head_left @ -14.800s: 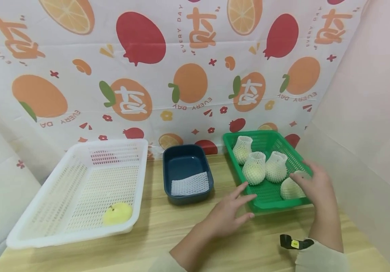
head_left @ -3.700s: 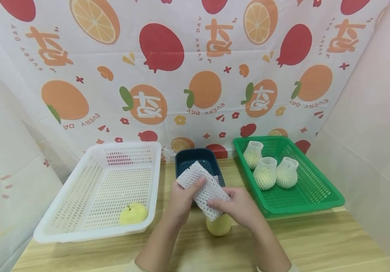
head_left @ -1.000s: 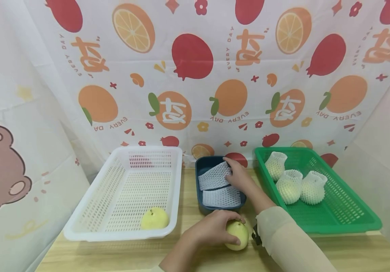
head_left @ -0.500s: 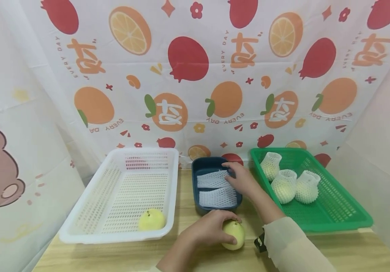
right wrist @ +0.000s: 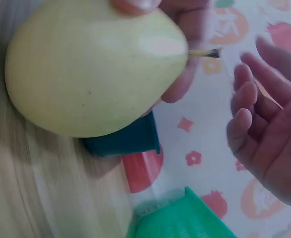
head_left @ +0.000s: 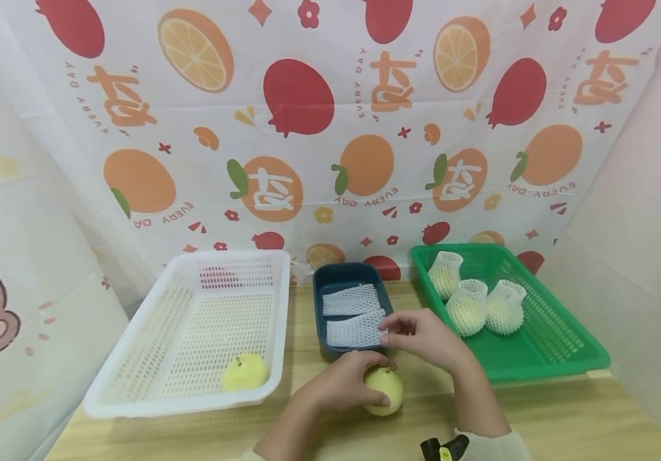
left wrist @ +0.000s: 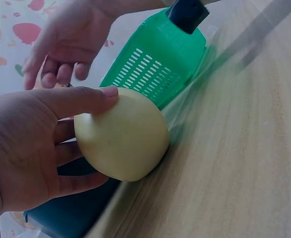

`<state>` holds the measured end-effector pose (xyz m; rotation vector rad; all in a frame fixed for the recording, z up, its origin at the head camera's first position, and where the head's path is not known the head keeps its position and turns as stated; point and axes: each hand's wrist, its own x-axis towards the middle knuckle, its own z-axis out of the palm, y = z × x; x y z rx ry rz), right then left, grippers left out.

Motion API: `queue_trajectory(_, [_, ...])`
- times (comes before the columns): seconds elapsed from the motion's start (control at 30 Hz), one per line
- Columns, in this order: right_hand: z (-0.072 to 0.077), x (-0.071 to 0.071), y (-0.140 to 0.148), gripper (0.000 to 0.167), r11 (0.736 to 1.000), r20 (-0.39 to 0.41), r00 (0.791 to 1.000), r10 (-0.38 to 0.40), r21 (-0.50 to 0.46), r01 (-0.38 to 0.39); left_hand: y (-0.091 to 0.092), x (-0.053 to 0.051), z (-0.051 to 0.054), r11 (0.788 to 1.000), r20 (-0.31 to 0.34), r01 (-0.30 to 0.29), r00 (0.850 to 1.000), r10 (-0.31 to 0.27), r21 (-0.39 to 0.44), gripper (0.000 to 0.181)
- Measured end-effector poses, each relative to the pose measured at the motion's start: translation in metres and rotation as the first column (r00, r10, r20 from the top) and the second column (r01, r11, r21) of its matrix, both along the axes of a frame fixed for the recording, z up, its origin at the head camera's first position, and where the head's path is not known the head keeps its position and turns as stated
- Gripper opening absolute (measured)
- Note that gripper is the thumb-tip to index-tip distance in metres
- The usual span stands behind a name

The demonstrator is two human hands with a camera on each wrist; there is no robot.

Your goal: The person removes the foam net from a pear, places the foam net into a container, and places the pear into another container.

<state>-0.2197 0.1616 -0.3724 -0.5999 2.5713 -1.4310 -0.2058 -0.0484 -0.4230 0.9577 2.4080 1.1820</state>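
My left hand [head_left: 339,384] grips a pale yellow pear [head_left: 385,390] on the wooden table, thumb and fingers round its side; the left wrist view shows this pear [left wrist: 125,136] up close. Above and to the right of it hovers my right hand [head_left: 428,339], holding nothing, its fingers loosely bent near the dark blue box's right edge. Inside that box [head_left: 323,342] lie two flat white foam nets, a rear one [head_left: 350,301] and a front one [head_left: 353,330]. In the right wrist view the right hand [right wrist: 274,124] shows no object between its fingers.
A white basket [head_left: 275,320] at the left holds one yellow pear [head_left: 246,372]. At the right, a green basket [head_left: 567,368] contains three net-covered pears, one of them at the front [head_left: 467,310]. A patterned cloth [head_left: 307,192] hangs behind.
My right hand has come away from the rear foam net, back toward the pear. Both nets now lie in the box. The left hand keeps its grip on the pear. The head view has shifted.
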Motion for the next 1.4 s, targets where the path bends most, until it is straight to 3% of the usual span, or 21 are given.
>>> queue_trajectory(0.13, [-0.001,0.01,0.005,0.023,0.994,0.057,0.993,0.107,-0.013,-0.106,0.0,-0.001,-0.001,1.0,0.055,-0.017,0.998,0.016,0.016,0.052])
queue_trajectory(0.23, [-0.003,0.013,0.006,0.019,0.991,0.074,0.989,0.131,0.01,-0.132,0.0,-0.001,-0.001,1.0,0.072,-0.023,0.997,0.021,0.021,0.056])
queue_trajectory(0.53, [-0.006,0.016,0.0,0.01,0.979,0.022,0.991,0.13,0.156,-0.132,0.0,-0.005,-0.005,0.999,0.092,0.005,0.996,-0.01,0.052,0.048])
queue_trajectory(1.03, [-0.009,0.015,0.001,0.004,0.98,-0.025,0.991,0.128,0.159,-0.122,0.0,-0.006,-0.007,0.999,0.099,0.018,0.995,-0.023,0.046,0.046])
queue_trajectory(1.4, [-0.006,0.016,-0.002,0.007,0.973,-0.049,0.994,0.1,0.212,-0.087,0.0,-0.007,-0.007,0.999,0.103,0.02,0.994,-0.024,0.041,0.046])
